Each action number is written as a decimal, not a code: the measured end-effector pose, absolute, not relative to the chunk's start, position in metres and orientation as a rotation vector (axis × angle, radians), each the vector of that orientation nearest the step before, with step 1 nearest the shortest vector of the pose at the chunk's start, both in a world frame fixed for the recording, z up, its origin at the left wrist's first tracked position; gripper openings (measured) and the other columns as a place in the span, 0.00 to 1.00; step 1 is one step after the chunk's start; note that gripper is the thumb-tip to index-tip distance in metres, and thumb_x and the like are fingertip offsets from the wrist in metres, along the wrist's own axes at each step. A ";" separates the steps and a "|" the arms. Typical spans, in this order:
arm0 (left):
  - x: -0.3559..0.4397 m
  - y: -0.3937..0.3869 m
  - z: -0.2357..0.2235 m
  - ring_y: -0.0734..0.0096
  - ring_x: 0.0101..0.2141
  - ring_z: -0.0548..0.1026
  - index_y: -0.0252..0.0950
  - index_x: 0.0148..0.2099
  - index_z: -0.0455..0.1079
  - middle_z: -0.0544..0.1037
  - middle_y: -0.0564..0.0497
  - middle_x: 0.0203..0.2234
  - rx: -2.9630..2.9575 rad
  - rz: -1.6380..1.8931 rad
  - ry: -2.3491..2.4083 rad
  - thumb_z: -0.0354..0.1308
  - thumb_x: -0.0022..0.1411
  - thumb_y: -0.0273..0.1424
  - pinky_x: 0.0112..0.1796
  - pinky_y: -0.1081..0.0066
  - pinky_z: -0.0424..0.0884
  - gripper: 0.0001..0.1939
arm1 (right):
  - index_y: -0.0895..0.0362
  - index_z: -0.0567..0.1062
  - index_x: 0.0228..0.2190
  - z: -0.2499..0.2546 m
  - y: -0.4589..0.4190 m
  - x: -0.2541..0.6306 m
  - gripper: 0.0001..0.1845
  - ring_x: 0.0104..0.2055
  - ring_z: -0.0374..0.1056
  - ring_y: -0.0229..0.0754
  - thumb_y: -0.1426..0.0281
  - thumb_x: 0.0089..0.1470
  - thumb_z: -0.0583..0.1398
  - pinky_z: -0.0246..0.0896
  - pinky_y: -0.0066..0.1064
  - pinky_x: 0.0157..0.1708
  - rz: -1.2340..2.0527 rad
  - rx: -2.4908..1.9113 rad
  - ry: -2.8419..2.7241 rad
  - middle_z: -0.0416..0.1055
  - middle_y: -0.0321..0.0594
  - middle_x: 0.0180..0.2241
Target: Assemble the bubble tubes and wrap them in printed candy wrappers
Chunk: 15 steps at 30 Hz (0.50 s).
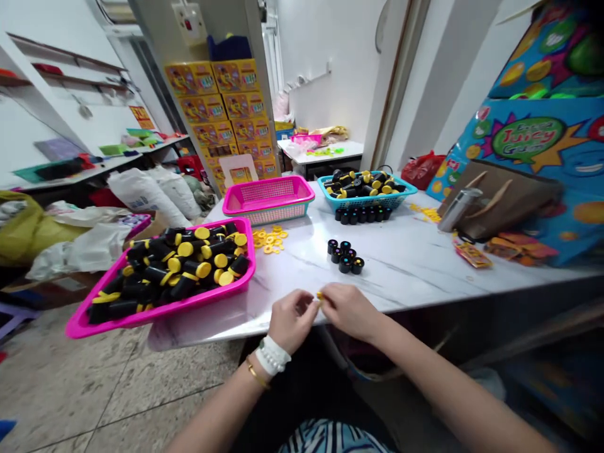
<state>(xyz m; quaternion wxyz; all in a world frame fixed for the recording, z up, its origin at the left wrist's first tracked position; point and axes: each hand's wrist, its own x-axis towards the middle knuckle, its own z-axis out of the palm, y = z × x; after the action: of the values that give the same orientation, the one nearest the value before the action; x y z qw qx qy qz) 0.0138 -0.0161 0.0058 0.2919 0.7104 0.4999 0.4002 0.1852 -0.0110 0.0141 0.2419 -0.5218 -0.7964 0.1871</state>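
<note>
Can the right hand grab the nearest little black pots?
Probably yes: the nearest black pots stand just beyond the right hand with nothing seen between, though it holds a small yellow piece.

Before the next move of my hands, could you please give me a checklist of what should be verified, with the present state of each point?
1. Small yellow piece is gripped: ok, the right hand pinches it.
2. Left hand is near it: ok, its fingertips are close beside it.
3. Left fingertips touch the piece: cannot tell, the contact is too small to see.
4. Black cylinders beyond the hands stand upright: ok, they are grouped on the table.
5. Loose yellow rings seem reachable: ok, they lie beside the filled pink tray.
6. That tray is fully supported: not ok, its left end juts past the table edge.
</note>
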 end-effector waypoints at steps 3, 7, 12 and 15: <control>0.052 0.008 0.005 0.71 0.27 0.74 0.34 0.45 0.71 0.79 0.50 0.32 2.069 0.925 1.375 0.62 0.58 0.36 0.32 0.70 0.70 0.14 | 0.57 0.71 0.33 0.010 -0.030 0.248 0.10 0.23 0.72 0.39 0.64 0.61 0.55 0.69 0.30 0.24 0.797 -1.451 -1.696 0.75 0.39 0.27; 0.086 0.034 0.001 0.68 0.29 0.76 0.34 0.53 0.66 0.79 0.50 0.33 2.067 0.835 1.482 0.65 0.57 0.40 0.34 0.68 0.72 0.25 | 0.58 0.70 0.30 0.006 -0.010 0.300 0.19 0.21 0.71 0.38 0.56 0.48 0.67 0.63 0.25 0.14 1.059 -1.407 -0.976 0.76 0.41 0.30; 0.107 0.039 0.003 0.64 0.32 0.78 0.35 0.52 0.67 0.79 0.50 0.33 2.063 0.759 1.583 0.63 0.59 0.45 0.34 0.67 0.72 0.25 | 0.57 0.69 0.30 -0.003 0.010 0.309 0.18 0.15 0.62 0.31 0.57 0.50 0.67 0.54 0.20 0.11 1.132 -1.457 -0.935 0.74 0.35 0.24; 0.117 0.040 0.004 0.61 0.35 0.78 0.33 0.53 0.67 0.80 0.46 0.36 2.095 0.722 1.604 0.62 0.60 0.45 0.35 0.66 0.72 0.26 | 0.56 0.70 0.34 -0.007 0.002 0.311 0.15 0.15 0.60 0.30 0.59 0.52 0.66 0.58 0.21 0.15 1.126 -1.501 -0.974 0.70 0.31 0.20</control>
<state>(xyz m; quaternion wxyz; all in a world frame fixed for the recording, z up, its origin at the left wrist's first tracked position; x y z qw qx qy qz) 0.1167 0.0397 0.0044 0.2016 0.7500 0.5743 0.2587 0.3106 0.0021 -0.0075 0.4914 -0.6184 -0.4011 0.4639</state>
